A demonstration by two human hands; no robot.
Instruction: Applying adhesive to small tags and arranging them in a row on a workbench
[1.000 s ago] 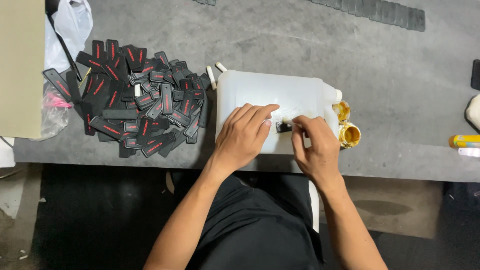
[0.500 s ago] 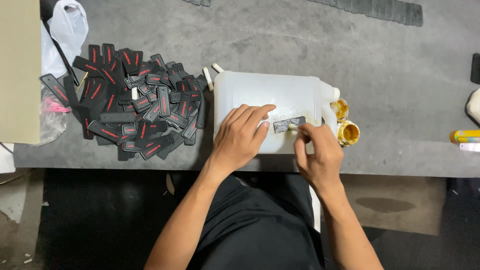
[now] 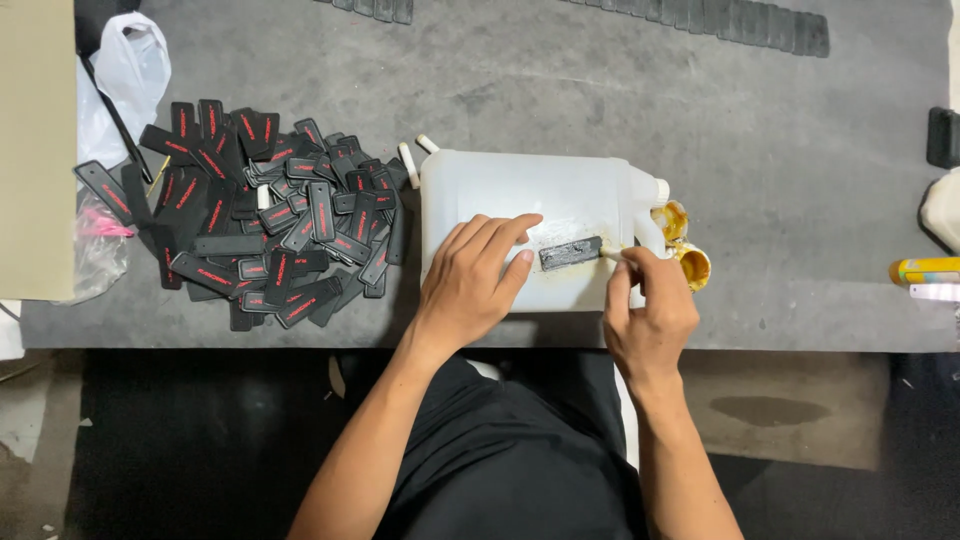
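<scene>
A white plastic jug (image 3: 520, 195) lies on its side on the grey table. On its flat face lies a small black rubber strip (image 3: 570, 253), wet and shiny. My left hand (image 3: 478, 275) rests flat on the jug, with its fingertips pinning the strip's left end. My right hand (image 3: 645, 315) grips a small brush (image 3: 612, 256) whose tip touches the strip's right end. Two small open pots of yellow glue (image 3: 683, 243) stand by the jug's neck.
A heap of several black rubber strips with red marks (image 3: 255, 225) lies left of the jug. A white plastic bag (image 3: 125, 75) and a cardboard sheet (image 3: 35, 150) are at far left. A row of black strips (image 3: 740, 25) lines the far edge. A yellow tube (image 3: 925, 270) lies at right.
The strip has shifted slightly on the jug. My right hand has drawn the brush rightward to its right end, while my left hand stays pressed on the jug.
</scene>
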